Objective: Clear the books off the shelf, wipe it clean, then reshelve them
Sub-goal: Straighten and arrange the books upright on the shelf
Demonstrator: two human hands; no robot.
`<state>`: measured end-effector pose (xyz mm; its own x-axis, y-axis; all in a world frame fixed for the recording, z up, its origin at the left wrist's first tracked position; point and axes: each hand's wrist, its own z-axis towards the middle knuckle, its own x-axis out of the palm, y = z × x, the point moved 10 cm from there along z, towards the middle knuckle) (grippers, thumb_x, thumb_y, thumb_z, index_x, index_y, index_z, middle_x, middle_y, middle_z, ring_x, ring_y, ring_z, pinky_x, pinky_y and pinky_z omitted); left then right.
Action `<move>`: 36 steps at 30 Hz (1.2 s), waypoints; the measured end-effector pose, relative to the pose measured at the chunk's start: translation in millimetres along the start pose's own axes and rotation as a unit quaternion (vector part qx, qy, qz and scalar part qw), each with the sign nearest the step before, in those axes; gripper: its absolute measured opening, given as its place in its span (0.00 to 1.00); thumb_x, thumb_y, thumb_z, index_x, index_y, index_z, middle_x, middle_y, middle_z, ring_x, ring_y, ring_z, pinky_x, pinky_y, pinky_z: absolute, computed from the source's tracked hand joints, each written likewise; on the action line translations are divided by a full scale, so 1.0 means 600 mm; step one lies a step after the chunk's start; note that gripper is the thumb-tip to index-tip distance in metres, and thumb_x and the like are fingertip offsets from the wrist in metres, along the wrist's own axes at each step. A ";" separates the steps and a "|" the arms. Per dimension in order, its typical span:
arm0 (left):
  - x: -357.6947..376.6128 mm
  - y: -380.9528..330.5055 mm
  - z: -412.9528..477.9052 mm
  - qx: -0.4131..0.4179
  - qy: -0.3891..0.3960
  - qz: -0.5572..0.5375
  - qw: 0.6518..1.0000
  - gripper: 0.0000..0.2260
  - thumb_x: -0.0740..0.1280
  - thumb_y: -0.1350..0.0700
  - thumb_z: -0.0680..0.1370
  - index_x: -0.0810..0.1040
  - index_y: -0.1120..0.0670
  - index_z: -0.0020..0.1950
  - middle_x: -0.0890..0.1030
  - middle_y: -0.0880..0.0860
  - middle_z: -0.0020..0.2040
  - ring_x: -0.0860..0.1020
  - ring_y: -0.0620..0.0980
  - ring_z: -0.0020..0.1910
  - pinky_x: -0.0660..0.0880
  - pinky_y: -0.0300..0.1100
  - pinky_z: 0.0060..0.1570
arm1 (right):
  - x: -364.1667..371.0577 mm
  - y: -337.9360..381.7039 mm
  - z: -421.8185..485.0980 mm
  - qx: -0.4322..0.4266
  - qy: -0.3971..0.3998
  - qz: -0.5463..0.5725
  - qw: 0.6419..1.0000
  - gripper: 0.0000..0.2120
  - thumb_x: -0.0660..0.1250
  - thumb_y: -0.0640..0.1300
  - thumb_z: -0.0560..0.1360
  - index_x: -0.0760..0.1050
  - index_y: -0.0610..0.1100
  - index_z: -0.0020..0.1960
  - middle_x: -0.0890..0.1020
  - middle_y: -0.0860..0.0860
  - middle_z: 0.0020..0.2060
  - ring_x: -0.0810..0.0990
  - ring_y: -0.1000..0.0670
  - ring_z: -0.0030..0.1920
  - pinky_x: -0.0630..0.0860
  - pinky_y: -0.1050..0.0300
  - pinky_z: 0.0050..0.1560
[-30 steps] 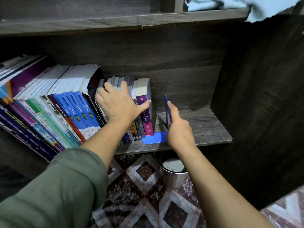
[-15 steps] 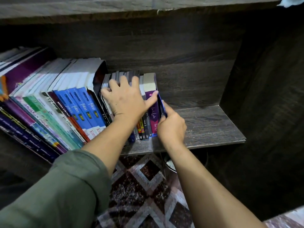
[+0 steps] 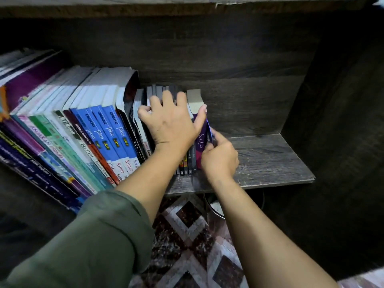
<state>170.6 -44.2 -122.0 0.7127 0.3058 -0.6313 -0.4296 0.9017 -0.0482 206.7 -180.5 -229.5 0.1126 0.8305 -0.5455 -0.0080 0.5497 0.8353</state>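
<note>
A dark wooden shelf (image 3: 270, 161) holds a leaning row of large textbooks (image 3: 104, 129) on the left and a group of small books (image 3: 158, 91) beside them. My left hand (image 3: 172, 125) lies over the small books, fingers curled on their tops and thumb against the purple book (image 3: 200, 143) at the right end. My right hand (image 3: 220, 161) grips a thin blue bookend (image 3: 209, 129), whose upright plate is pressed flat to the purple book's cover. The bookend's base is hidden.
The right part of the shelf board is bare up to the dark side wall (image 3: 336, 121). Below the shelf edge stands a round metal can (image 3: 216, 207) on a patterned rug (image 3: 187, 246). Another shelf board (image 3: 187, 3) runs overhead.
My right hand slid the blue bookend left from a gap beside the purple book until it sits against it. My left hand stayed on the small books. The cloth above left view.
</note>
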 end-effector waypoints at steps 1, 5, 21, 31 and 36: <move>-0.001 0.003 -0.001 -0.006 0.012 0.008 1.000 0.24 0.57 0.35 0.76 0.78 0.54 0.48 0.77 0.56 0.45 0.73 0.58 0.44 0.58 0.50 0.45 | 0.002 0.001 -0.003 -0.008 0.005 -0.007 1.000 0.20 0.60 0.44 0.79 0.72 0.61 0.68 0.82 0.49 0.57 0.77 0.44 0.59 0.68 0.56 0.59; -0.003 0.018 -0.011 0.033 0.072 0.003 0.997 0.22 0.55 0.39 0.78 0.77 0.53 0.57 0.77 0.57 0.52 0.73 0.58 0.51 0.59 0.52 0.51 | 0.012 0.002 -0.009 -0.042 0.051 -0.049 0.997 0.21 0.59 0.46 0.81 0.67 0.62 0.72 0.81 0.40 0.56 0.77 0.39 0.57 0.71 0.53 0.58; -0.025 0.068 -0.015 -0.170 0.226 -0.001 0.959 0.55 0.62 0.23 0.64 0.57 0.63 0.75 0.69 0.64 0.67 0.65 0.62 0.65 0.64 0.53 0.63 | 0.003 -0.041 0.028 -0.053 0.151 -0.024 0.987 0.20 0.62 0.45 0.80 0.69 0.57 0.71 0.79 0.44 0.60 0.77 0.45 0.59 0.67 0.63 0.50; 0.019 0.032 -0.012 -0.175 0.281 -0.012 0.943 0.54 0.59 0.17 0.56 0.64 0.53 0.69 0.62 0.60 0.65 0.70 0.65 0.60 0.72 0.54 0.51 | 0.011 -0.043 0.030 -0.093 0.143 -0.046 0.984 0.21 0.61 0.46 0.80 0.69 0.61 0.70 0.80 0.42 0.58 0.78 0.40 0.57 0.72 0.57 0.54; 0.027 0.016 -0.002 -0.118 0.301 0.046 0.945 0.56 0.57 0.16 0.54 0.67 0.54 0.69 0.67 0.62 0.64 0.74 0.64 0.56 0.69 0.49 0.40 | 0.009 -0.046 0.028 -0.102 0.129 -0.055 0.985 0.23 0.59 0.48 0.80 0.64 0.65 0.72 0.80 0.40 0.58 0.76 0.38 0.58 0.72 0.52 0.59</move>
<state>177.3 -31.0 -133.5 0.2518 0.0865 -0.9639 -0.6366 0.7650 -0.0976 224.5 -192.9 -254.6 -0.1325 0.7461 -0.6525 -0.2117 0.6218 0.7540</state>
